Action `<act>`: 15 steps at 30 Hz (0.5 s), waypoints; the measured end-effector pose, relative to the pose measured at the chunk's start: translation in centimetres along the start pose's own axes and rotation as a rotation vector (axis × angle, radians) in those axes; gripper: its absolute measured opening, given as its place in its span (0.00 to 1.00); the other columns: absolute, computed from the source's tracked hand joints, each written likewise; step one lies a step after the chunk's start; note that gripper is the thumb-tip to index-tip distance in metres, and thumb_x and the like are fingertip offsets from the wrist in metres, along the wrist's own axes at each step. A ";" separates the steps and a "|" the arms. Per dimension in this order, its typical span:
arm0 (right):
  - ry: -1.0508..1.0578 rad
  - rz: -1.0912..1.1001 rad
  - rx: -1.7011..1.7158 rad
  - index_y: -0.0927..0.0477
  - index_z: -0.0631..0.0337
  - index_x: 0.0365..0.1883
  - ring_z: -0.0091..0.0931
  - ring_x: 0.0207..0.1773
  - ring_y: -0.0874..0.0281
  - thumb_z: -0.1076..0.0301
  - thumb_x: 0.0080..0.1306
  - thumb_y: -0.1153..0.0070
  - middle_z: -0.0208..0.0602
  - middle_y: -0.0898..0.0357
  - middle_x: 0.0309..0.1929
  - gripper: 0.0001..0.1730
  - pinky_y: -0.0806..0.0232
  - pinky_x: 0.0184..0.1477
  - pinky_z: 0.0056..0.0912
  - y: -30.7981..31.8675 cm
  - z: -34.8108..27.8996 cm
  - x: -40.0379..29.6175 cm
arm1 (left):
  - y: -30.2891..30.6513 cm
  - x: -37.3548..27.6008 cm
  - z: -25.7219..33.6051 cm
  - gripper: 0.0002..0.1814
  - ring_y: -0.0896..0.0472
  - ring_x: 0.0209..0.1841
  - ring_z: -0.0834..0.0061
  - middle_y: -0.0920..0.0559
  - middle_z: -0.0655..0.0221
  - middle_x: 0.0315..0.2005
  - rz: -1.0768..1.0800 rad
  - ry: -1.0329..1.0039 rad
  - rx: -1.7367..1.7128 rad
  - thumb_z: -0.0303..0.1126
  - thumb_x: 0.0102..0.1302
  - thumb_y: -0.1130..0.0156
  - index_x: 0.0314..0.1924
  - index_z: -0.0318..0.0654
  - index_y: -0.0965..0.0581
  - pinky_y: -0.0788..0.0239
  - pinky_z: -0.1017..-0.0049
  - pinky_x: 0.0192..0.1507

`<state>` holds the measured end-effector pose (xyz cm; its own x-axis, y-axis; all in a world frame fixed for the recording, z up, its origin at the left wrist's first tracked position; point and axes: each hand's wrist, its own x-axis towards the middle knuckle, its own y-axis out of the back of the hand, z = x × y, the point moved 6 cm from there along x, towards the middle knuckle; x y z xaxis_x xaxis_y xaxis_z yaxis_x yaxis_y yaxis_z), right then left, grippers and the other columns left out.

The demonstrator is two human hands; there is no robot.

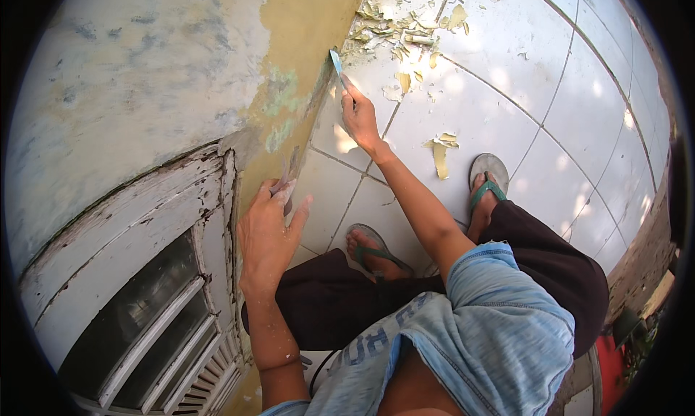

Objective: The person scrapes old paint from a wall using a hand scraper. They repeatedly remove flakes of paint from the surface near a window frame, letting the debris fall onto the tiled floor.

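Observation:
My right hand (360, 117) grips a putty knife or scraper (336, 62), its blade at the foot of the yellow painted wall (307, 25), where it meets the tiled floor. My left hand (271, 231) is lower down by the same wall, near the window frame. Its fingers are curled around a thin greyish piece (283, 184), whose kind I cannot make out; pale dust covers the fingertips. Flakes of peeled yellow paint (388, 33) lie heaped on the floor beyond the scraper, and a larger curled flake (441, 153) lies nearer my feet.
A weathered white wooden window frame (125, 193) with cracked paint and slats stands at the left. White floor tiles (488, 117) spread to the right. My feet in green-strapped flip-flops (491, 172) are on them. A red object (609, 362) and plants are at the lower right.

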<state>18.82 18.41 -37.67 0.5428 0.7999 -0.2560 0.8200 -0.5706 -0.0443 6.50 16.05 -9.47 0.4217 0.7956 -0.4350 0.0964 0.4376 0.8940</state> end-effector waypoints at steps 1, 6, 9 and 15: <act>0.018 0.013 -0.016 0.31 0.56 0.72 0.17 0.26 0.44 0.67 0.78 0.57 0.24 0.41 0.22 0.25 0.41 0.30 0.25 -0.1 0.0 -0.1 | 0.2 0.1 0.1 0.21 0.16 0.45 0.54 0.19 0.55 0.49 0.014 0.001 -0.020 0.41 0.69 0.36 0.53 0.30 0.18 0.26 0.62 0.49; -0.008 -0.016 -0.068 0.32 0.54 0.73 0.27 0.28 0.33 0.67 0.78 0.58 0.48 0.25 0.28 0.25 0.32 0.40 0.31 0.3 -0.2 0.8 | 0.1 0.1 0.1 0.22 0.16 0.45 0.53 0.19 0.54 0.50 0.002 0.009 -0.074 0.41 0.69 0.36 0.53 0.29 0.19 0.26 0.62 0.49; 0.051 -0.013 -0.028 0.31 0.57 0.72 0.29 0.27 0.33 0.68 0.78 0.58 0.47 0.23 0.29 0.25 0.31 0.39 0.32 -0.5 -0.7 -0.8 | 0.1 -0.1 0.1 0.22 0.16 0.45 0.53 0.19 0.54 0.51 0.000 0.010 -0.026 0.41 0.69 0.36 0.53 0.29 0.19 0.26 0.62 0.49; 0.080 0.047 0.162 0.33 0.61 0.73 0.14 0.23 0.47 0.67 0.78 0.59 0.18 0.41 0.22 0.26 0.46 0.26 0.23 1.0 0.1 3.8 | 0.3 -0.3 0.2 0.22 0.17 0.49 0.51 0.19 0.54 0.51 0.012 0.011 -0.085 0.41 0.68 0.35 0.52 0.28 0.19 0.27 0.61 0.51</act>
<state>21.68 20.92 -38.79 0.5976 0.7804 -0.1840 0.7570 -0.6248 -0.1912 6.63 15.87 -9.03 0.4127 0.8052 -0.4258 0.0145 0.4617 0.8869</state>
